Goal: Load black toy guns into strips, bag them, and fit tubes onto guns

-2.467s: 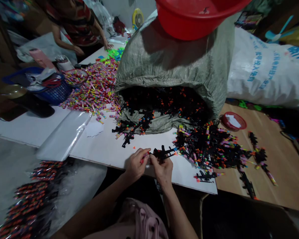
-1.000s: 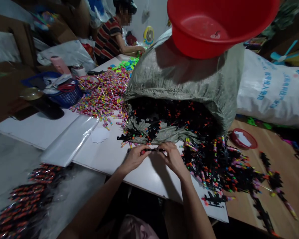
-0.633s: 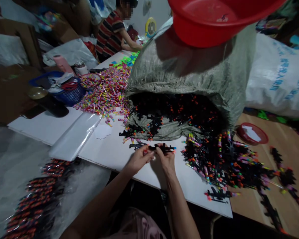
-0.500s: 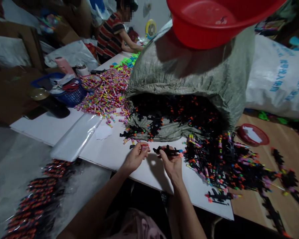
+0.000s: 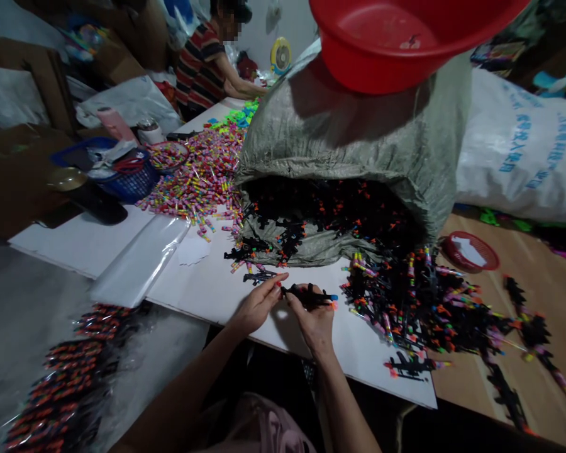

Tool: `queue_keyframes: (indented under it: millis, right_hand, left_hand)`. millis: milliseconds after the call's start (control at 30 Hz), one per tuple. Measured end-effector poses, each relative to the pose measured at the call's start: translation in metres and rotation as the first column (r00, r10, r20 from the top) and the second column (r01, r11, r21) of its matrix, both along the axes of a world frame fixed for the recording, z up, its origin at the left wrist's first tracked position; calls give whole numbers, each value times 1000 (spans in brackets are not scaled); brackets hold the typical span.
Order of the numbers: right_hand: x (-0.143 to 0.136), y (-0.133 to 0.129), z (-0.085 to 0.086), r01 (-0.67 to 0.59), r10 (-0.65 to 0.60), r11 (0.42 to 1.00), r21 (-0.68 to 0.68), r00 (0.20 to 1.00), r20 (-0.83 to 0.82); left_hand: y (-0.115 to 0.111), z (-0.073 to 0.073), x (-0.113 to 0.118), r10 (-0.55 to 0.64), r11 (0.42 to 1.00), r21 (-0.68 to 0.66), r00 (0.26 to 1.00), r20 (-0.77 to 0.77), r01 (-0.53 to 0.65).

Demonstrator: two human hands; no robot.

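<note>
Low centre of the frame, the right hand (image 5: 314,318) clamps a black toy (image 5: 310,295) level above the table (image 5: 217,289); left hand (image 5: 257,305) fingers pinch, seemingly, a small tube at its end. Beyond, a sack (image 5: 358,145) spills more toys.

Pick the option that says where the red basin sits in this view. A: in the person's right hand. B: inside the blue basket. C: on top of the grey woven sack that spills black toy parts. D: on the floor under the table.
C: the red basin rests on the top of the grey woven sack, whose open mouth spills black toy parts onto the table.
</note>
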State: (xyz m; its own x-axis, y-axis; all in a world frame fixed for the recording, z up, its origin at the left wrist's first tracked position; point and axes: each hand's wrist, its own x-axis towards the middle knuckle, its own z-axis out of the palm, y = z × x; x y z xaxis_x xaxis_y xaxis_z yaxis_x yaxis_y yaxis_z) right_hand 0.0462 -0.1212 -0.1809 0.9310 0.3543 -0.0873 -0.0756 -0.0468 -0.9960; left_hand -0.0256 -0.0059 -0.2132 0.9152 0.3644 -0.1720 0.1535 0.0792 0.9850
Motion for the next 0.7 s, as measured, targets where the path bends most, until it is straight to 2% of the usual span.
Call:
queue_keyframes:
  millis: [100, 167, 300, 400, 467, 567, 700]
  right_hand:
    - [-3, -1, 3, 39, -39, 999, -21, 999, 1]
    - [-4, -2, 4, 41, -41, 999, -31, 999, -15]
    - [-8, -3, -3, 49, -52, 992, -113, 998, -18]
    - [-14, -5, -14, 94, -102, 984, -153, 994, -42]
    - [-18, -5, -20, 96, -105, 981, -166, 993, -49]
    - [-22, -6, -25, 66, -78, 981, -182, 995, -61]
    - [-25, -4, -25, 25, -42, 986, -167, 995, -95]
  left_hand:
    - [-3, 1, -1, -8, 988, 156, 999, 44, 1]
    - [-5, 2, -2, -25, 948, 318, 996, 83, -2]
    - [-10, -4, -3, -43, 773, 633, 994, 102, -31]
    - [-16, -12, -9, -45, 651, 759, 999, 25, 10]
    - [-19, -15, -14, -32, 643, 765, 999, -33, 46]
    - [-21, -13, -20, 17, 677, 735, 998, -55, 29]
    - [-24, -10, -25, 40, 662, 749, 997, -60, 18]
